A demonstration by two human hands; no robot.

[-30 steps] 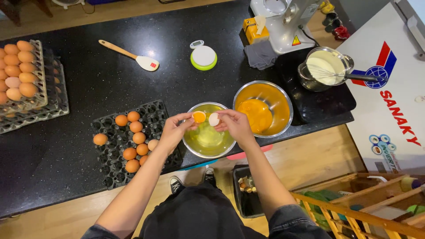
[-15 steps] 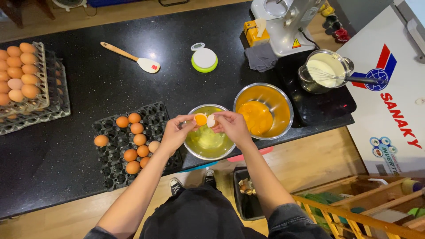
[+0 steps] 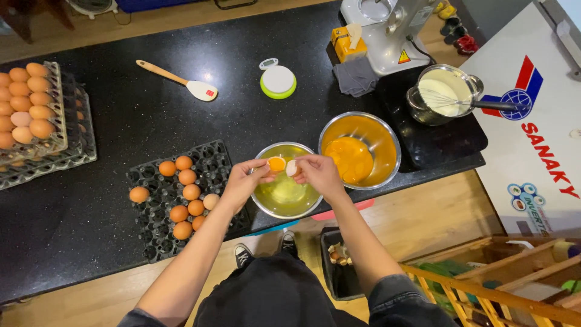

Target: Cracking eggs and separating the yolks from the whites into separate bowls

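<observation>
While held over the small steel bowl (image 3: 289, 215), pinched on the two halves of one cracked egg: left hand (image 3: 242, 181) closed around the half shell (image 3: 277, 163) that carries the round orange yolk, right hand (image 3: 318, 172) closed around the other half shell (image 3: 292, 168), pale inside and, as far as can be seen, empty. Nearly touching at the fingertips, just above the clear, glossy egg white pooled in the bowl.

Judged as the step of parting yolk from white. Seems to call for a slow and level handling of the loaded half, away from the sharp broken edge, and for keeping both halves above the bowl and not above the black counter (image 3: 121, 121).

Thin, brittle and curved, with a matt brown outside. Soft and wet within, easy to tear. Polished and round, with a smooth reflecting wall, like the bigger steel bowl (image 3: 387, 136) just to the right, filled with thick deep-orange yolks. Moulded in cups, dark and stiff, the black egg tray (image 3: 212, 154) on the left, bearing several brown eggs (image 3: 187, 177). Further back, a wooden spatula (image 3: 181, 80) with a pale flat blade and a small round scale (image 3: 278, 80) with a green rim.
</observation>
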